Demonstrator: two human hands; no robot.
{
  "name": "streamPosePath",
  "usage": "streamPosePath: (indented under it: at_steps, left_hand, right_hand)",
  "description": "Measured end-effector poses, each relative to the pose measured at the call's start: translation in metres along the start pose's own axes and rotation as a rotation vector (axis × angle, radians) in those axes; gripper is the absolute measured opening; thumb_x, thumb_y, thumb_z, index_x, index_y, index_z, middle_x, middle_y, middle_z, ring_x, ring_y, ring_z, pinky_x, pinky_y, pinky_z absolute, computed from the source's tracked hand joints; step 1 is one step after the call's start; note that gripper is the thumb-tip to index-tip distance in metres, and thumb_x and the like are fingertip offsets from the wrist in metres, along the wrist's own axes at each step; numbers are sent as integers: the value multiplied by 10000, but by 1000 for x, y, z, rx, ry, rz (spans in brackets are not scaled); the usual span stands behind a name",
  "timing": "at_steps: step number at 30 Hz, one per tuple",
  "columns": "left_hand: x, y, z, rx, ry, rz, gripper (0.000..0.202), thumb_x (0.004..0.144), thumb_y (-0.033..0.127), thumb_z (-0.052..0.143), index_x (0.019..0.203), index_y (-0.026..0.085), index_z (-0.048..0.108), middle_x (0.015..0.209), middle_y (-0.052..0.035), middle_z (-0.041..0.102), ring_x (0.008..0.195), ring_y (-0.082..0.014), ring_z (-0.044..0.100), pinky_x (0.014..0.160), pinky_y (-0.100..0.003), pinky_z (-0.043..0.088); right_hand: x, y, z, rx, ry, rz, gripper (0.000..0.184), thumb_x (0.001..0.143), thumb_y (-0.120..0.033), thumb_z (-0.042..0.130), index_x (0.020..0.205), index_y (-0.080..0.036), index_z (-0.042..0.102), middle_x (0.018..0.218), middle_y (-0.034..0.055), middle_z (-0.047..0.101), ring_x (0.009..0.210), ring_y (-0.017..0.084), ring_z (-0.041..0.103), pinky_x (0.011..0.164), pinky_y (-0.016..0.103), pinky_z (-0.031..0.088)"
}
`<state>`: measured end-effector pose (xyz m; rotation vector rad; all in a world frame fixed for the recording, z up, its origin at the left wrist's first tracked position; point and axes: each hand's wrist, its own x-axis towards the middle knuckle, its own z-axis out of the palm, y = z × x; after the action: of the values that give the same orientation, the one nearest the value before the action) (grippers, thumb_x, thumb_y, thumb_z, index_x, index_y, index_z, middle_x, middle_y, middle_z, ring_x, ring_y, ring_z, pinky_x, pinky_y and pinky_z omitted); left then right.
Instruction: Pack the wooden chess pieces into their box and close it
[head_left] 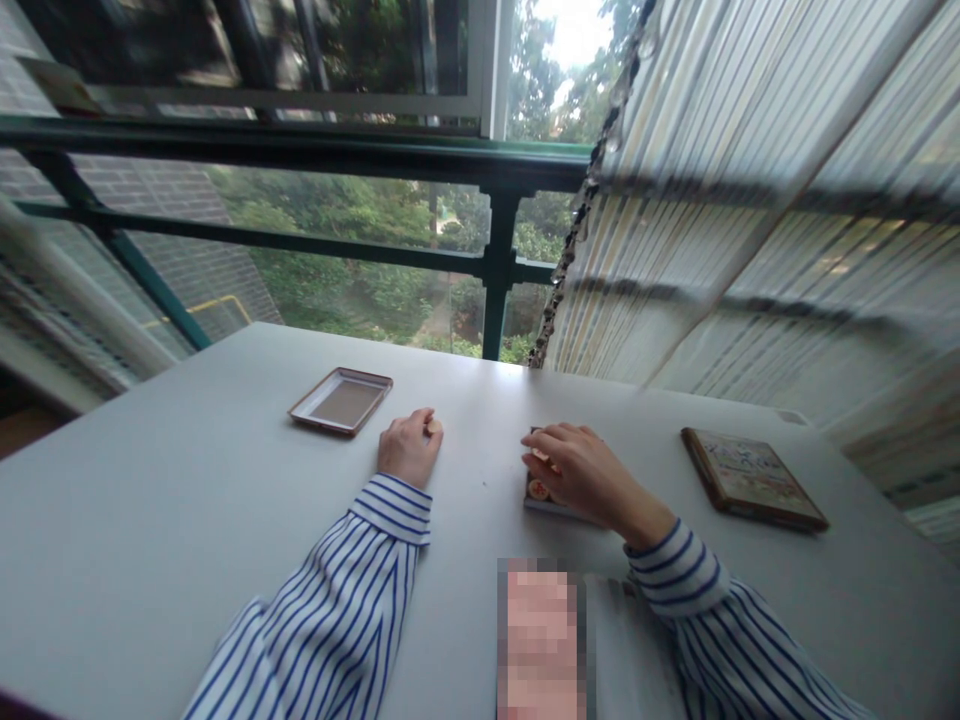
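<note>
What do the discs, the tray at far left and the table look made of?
Discs: probably wood, matte; pale tan, with red marks on one.
Tray: perhaps thin metal or coated card; the narrow brown rim has a slight sheen, but that doesn't settle which.
Table: likely laminate or painted board, satin; smooth, plain white, with soft glare near the window.

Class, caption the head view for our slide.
Left hand holds a disc; right hand hovers over a box of discs on a white table.
</note>
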<state>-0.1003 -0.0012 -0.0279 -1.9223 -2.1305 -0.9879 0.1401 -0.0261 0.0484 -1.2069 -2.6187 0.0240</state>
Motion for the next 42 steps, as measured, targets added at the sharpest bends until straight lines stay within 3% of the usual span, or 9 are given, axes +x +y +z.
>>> streamPosePath:
  at_steps: [15,24,35,42]
  left_hand:
    - [-1,10,-4,-204,153,156,298,688,289,584,943,135,594,808,-57,645,763,-195,571,738,-320,439]
    - [-9,30,-11,-327,190,212,281,694,296,608,932,148,591,807,-51,644,744,-173,581,727,-309,462]
    - [-13,60,-16,-463,57,220,297,714,319,596,961,156,579,882,-59,642,778,-164,591,754,-316,477]
    - [-6,86,-20,-572,-125,215,298,720,357,583,945,162,590,853,-41,647,772,-154,605,759,-308,485]
  right_hand:
    - [-1,2,-9,-33,18,11,239,866,-283,423,1011,-195,590,929,71,634,878,177,547,762,307,352]
    - [-4,10,-25,-59,25,33,247,870,-310,410,973,-202,608,841,70,642,816,176,560,710,292,365]
    - [-12,19,-41,-67,120,66,264,858,-313,428,1013,-181,596,903,75,651,831,178,574,725,297,395]
    - [-16,22,-50,-52,176,96,267,859,-306,415,1017,-184,591,903,69,652,838,183,577,728,304,403]
